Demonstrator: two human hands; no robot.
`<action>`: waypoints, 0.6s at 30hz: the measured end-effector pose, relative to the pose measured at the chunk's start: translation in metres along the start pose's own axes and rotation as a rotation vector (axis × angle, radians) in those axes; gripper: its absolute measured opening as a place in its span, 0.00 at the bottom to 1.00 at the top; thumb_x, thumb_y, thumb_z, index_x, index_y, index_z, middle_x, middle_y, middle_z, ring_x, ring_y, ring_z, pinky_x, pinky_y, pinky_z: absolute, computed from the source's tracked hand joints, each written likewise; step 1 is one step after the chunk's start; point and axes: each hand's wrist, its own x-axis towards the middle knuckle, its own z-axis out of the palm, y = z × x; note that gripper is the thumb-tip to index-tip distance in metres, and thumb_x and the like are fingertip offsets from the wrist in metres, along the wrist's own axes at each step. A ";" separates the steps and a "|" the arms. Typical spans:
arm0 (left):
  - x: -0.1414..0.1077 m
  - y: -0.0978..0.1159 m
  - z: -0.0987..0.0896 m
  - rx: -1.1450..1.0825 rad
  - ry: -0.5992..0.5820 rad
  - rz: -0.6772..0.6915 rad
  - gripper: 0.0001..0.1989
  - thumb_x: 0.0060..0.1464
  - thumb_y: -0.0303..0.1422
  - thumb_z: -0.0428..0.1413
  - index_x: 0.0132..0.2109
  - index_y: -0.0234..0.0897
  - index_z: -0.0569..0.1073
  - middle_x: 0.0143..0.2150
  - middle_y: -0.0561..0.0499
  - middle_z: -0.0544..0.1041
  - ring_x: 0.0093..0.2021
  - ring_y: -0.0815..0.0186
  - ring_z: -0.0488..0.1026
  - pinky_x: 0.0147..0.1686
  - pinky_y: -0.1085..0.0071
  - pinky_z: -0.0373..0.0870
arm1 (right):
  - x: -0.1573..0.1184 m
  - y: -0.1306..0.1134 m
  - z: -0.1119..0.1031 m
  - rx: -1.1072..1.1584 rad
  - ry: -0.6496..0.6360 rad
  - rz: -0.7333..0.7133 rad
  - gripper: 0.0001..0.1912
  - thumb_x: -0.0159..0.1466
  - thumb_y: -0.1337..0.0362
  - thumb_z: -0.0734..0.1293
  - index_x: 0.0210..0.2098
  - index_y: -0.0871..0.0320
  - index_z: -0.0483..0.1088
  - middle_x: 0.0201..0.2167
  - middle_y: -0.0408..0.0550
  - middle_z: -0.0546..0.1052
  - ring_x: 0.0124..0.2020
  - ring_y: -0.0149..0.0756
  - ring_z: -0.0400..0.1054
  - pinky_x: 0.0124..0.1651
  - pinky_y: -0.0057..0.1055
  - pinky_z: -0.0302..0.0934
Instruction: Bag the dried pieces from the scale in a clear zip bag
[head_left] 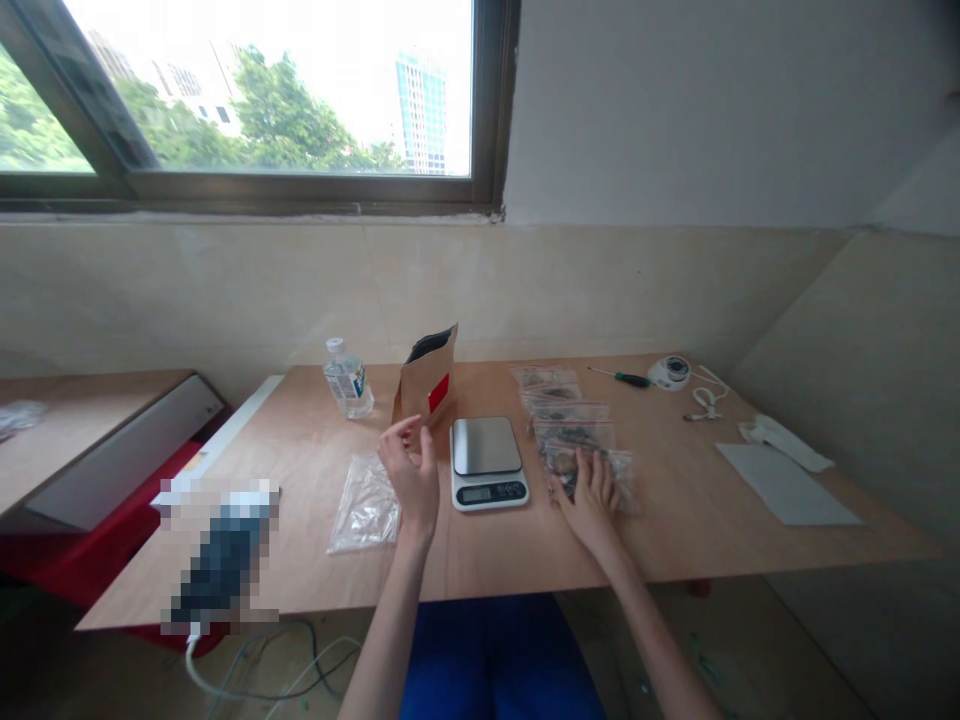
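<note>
My left hand (411,475) is raised with its fingers apart and holds nothing, just in front of an open kraft paper bag (425,385) with a red label. Under and left of it lies a clear plastic bag (364,505). A white digital scale (487,460) with a bare metal plate stands between my hands. My right hand (591,500) rests with spread fingers on the nearest of several clear zip bags (574,433) with dark contents, laid in an overlapping row right of the scale.
A water bottle (349,385) stands at the back left. A blurred-out dark object (225,560) with a cable lies front left. Further right are a green screwdriver (631,380), a white dome camera (670,373) and a white sheet (787,485). The wooden table (495,560) ends before my lap.
</note>
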 end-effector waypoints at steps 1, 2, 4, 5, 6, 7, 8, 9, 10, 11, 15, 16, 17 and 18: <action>0.017 0.006 0.003 0.054 0.049 0.067 0.13 0.57 0.37 0.50 0.46 0.37 0.69 0.44 0.45 0.71 0.46 0.61 0.66 0.47 0.65 0.62 | 0.005 0.000 0.005 -0.011 -0.027 0.004 0.34 0.62 0.50 0.56 0.62 0.63 0.52 0.63 0.67 0.52 0.63 0.61 0.44 0.57 0.60 0.44; 0.034 0.011 0.006 0.095 0.083 0.115 0.13 0.57 0.37 0.50 0.47 0.37 0.69 0.45 0.45 0.71 0.48 0.60 0.65 0.49 0.64 0.61 | 0.012 0.001 0.009 -0.016 -0.046 0.003 0.34 0.62 0.50 0.56 0.63 0.63 0.51 0.63 0.66 0.51 0.64 0.60 0.43 0.58 0.60 0.43; 0.065 0.017 0.012 0.173 0.125 0.165 0.14 0.57 0.36 0.49 0.48 0.36 0.69 0.46 0.44 0.71 0.50 0.59 0.65 0.52 0.61 0.57 | 0.028 0.005 0.015 -0.015 -0.072 -0.002 0.34 0.62 0.50 0.55 0.63 0.62 0.51 0.64 0.64 0.52 0.64 0.58 0.43 0.58 0.59 0.43; 0.079 0.019 0.015 0.215 0.131 0.171 0.14 0.56 0.37 0.50 0.48 0.36 0.69 0.47 0.43 0.71 0.51 0.57 0.65 0.53 0.60 0.56 | 0.035 0.007 0.017 -0.012 -0.087 -0.004 0.34 0.62 0.50 0.55 0.63 0.62 0.51 0.64 0.63 0.52 0.64 0.58 0.43 0.59 0.58 0.42; 0.091 0.019 0.018 0.252 0.124 0.158 0.16 0.55 0.38 0.51 0.48 0.36 0.69 0.49 0.42 0.70 0.52 0.55 0.65 0.53 0.58 0.56 | 0.042 0.009 0.018 -0.008 -0.107 -0.005 0.34 0.62 0.50 0.55 0.63 0.61 0.51 0.64 0.62 0.52 0.64 0.57 0.43 0.59 0.58 0.42; 0.101 0.018 0.020 0.283 0.094 0.142 0.17 0.54 0.40 0.52 0.48 0.36 0.70 0.49 0.42 0.71 0.52 0.54 0.65 0.53 0.57 0.57 | 0.047 0.011 0.019 -0.002 -0.133 -0.004 0.34 0.62 0.50 0.55 0.63 0.61 0.50 0.64 0.62 0.51 0.64 0.57 0.42 0.59 0.59 0.42; 0.109 0.018 0.023 0.314 0.038 0.131 0.18 0.53 0.42 0.53 0.48 0.36 0.70 0.49 0.41 0.71 0.51 0.53 0.66 0.52 0.57 0.58 | 0.052 0.012 0.020 0.006 -0.163 0.000 0.34 0.62 0.50 0.55 0.63 0.60 0.50 0.65 0.62 0.50 0.65 0.57 0.42 0.59 0.60 0.42; 0.115 0.018 0.025 0.342 -0.028 0.119 0.20 0.52 0.43 0.53 0.48 0.36 0.71 0.48 0.41 0.72 0.50 0.52 0.67 0.50 0.58 0.60 | 0.054 0.011 0.020 0.017 -0.188 0.009 0.34 0.63 0.49 0.55 0.64 0.60 0.49 0.65 0.62 0.50 0.65 0.57 0.40 0.58 0.62 0.41; 0.120 0.018 0.027 0.360 -0.104 0.104 0.21 0.52 0.45 0.54 0.48 0.36 0.71 0.48 0.41 0.73 0.49 0.52 0.69 0.48 0.60 0.61 | 0.056 0.009 0.019 0.030 -0.199 0.017 0.34 0.63 0.49 0.55 0.64 0.59 0.49 0.65 0.62 0.48 0.65 0.57 0.39 0.58 0.64 0.40; 0.123 0.019 0.028 0.372 -0.180 0.085 0.22 0.51 0.46 0.53 0.48 0.37 0.72 0.47 0.42 0.74 0.48 0.53 0.70 0.46 0.62 0.63 | 0.057 0.005 0.016 0.047 -0.191 0.018 0.33 0.63 0.49 0.55 0.64 0.58 0.49 0.66 0.61 0.47 0.66 0.58 0.37 0.58 0.65 0.39; 0.129 0.028 0.030 0.403 -0.316 0.003 0.23 0.54 0.50 0.47 0.47 0.41 0.73 0.46 0.46 0.77 0.46 0.56 0.72 0.40 0.67 0.66 | 0.063 -0.036 -0.008 0.232 -0.077 -0.171 0.30 0.65 0.53 0.54 0.64 0.55 0.48 0.67 0.58 0.43 0.67 0.52 0.32 0.61 0.60 0.38; 0.129 0.031 0.029 0.417 -0.324 -0.012 0.23 0.55 0.51 0.45 0.47 0.42 0.74 0.45 0.47 0.77 0.46 0.57 0.73 0.40 0.68 0.66 | 0.066 -0.051 -0.017 0.314 -0.085 -0.266 0.29 0.65 0.54 0.54 0.64 0.54 0.48 0.67 0.57 0.43 0.67 0.49 0.32 0.62 0.55 0.40; 0.130 0.033 0.029 0.431 -0.343 -0.028 0.23 0.55 0.50 0.45 0.46 0.42 0.74 0.44 0.47 0.78 0.45 0.57 0.73 0.40 0.68 0.65 | 0.070 -0.068 -0.027 0.387 -0.099 -0.355 0.28 0.66 0.56 0.54 0.64 0.54 0.47 0.67 0.55 0.43 0.68 0.45 0.33 0.63 0.51 0.41; 0.131 0.035 0.028 0.440 -0.382 -0.043 0.22 0.54 0.49 0.47 0.46 0.43 0.75 0.44 0.48 0.78 0.45 0.57 0.73 0.40 0.69 0.66 | 0.075 -0.086 -0.037 0.446 -0.115 -0.439 0.28 0.66 0.57 0.54 0.64 0.53 0.47 0.67 0.53 0.43 0.68 0.42 0.34 0.64 0.48 0.41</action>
